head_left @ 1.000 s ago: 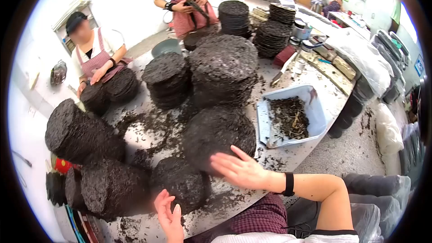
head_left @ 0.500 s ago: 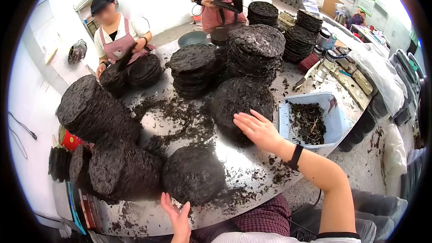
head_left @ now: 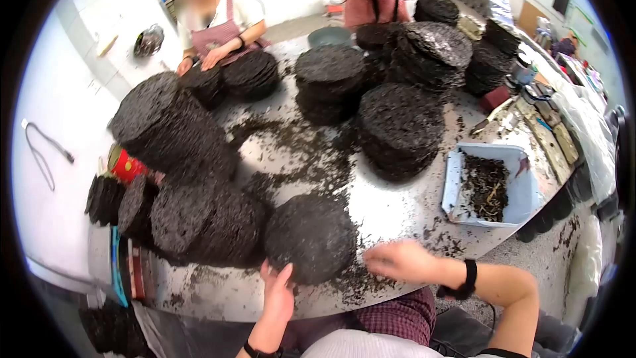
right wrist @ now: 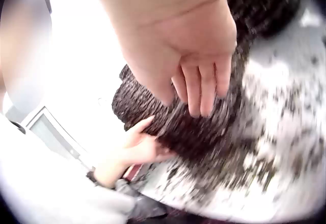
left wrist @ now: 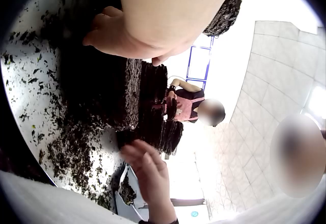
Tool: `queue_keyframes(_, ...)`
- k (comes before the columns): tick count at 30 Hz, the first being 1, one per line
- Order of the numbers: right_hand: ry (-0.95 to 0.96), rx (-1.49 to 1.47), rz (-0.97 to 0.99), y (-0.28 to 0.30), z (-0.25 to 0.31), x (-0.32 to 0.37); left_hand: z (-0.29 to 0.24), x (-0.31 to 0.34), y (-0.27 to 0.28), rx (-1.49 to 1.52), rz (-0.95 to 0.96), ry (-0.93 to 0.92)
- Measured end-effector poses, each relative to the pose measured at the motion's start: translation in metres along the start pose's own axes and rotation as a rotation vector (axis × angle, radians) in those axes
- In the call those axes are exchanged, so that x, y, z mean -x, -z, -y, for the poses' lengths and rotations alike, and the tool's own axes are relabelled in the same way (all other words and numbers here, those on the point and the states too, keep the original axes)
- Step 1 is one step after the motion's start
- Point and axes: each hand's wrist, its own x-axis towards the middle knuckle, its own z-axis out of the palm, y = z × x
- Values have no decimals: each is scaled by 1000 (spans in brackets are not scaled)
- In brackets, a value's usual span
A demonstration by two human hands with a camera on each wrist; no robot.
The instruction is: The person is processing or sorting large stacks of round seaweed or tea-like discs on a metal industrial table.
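Note:
A low stack of round, dark, flaky cakes (head_left: 311, 238), like dried seaweed, lies before me near the table's front edge. My left hand (head_left: 277, 292) is at its near left side, thumb and fingers spread, fingertips right at the rim. Just right of that stack hovers my right hand (head_left: 405, 262), slightly blurred, holding nothing. In the right wrist view the fingers of my right hand (right wrist: 188, 56) hang loosely bent, overlapping the dark stack behind. Beyond it stands a taller stack (head_left: 401, 132) of the same cakes.
Large stacks (head_left: 205, 219) lie tilted on the left, beside a red tin (head_left: 126, 164). A pale blue bin (head_left: 490, 222) with dark scraps stands at right. Crumbs litter the metal table (head_left: 391, 209). Two people in checked aprons (head_left: 222, 38) work across it, among more stacks (head_left: 330, 83).
My right hand has left the taller stack and come back toward me, beside the near stack. My left hand stays at the near stack's edge. The head view has shifted left.

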Motion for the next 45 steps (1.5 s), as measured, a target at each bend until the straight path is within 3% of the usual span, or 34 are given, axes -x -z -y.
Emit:
queue_keyframes(2, 51, -209, 439, -42, -9, 16, 2, -2, -2, 6, -22, 6)
queue_keyframes(5, -43, -611, 731, -86, -39, 19, 9, -11, -2, 37, -68, 43)
queue_keyframes(7, -145, -481, 310, -58, -46, 0, 9, -15, -4, 68, -64, 69)
queue_keyframes(9, -458, -430, -472, -35, -56, -15, 12, -24, 9, 124, -19, 125)
queue_keyframes(11, -77, -113, -866, -14, -40, -14, 17, -42, 27, 208, 88, 202)
queue_keyframes(15, 294, 188, -451, -17, 18, -13, 10, -51, 14, 210, 28, 333)
queue_keyframes(18, 285, 293, -419, -35, 18, -23, 7, -44, -3, 102, 195, 285)
queue_keyframes(23, 199, 96, -488, -35, 19, -7, -3, 2, -44, -24, 412, 85)
queue_keyframes(26, 123, 74, -504, -30, 31, -4, 10, 0, -44, -90, 477, 85)
queue_keyframes(31, 196, -234, -388, -27, 28, -8, -2, 10, -45, -44, 530, 146)
queue_keyframes(34, 228, -373, -320, -22, 26, -4, 1, 15, -41, -91, 460, 70)
queue_keyframes(37, 167, -325, -388, -22, 30, 4, 0, 14, -28, -200, 440, -45)
queue_keyframes(38, 159, -208, -542, -26, 32, 8, 0, 13, -18, -260, 430, -70)
queue_keyframes(39, 150, -352, -763, -32, 35, 13, -3, 18, -11, -264, 395, -93)
queue_keyframes(41, -114, -355, -864, -29, 25, 26, -10, 26, -1, -273, 341, -142)
queue_keyframes(43, -277, -648, -894, -30, -8, 33, -12, 33, 15, -274, 285, -127)
queue_keyframes(45, -150, -884, -1024, -41, -39, 22, -16, 40, 17, -270, 297, -85)
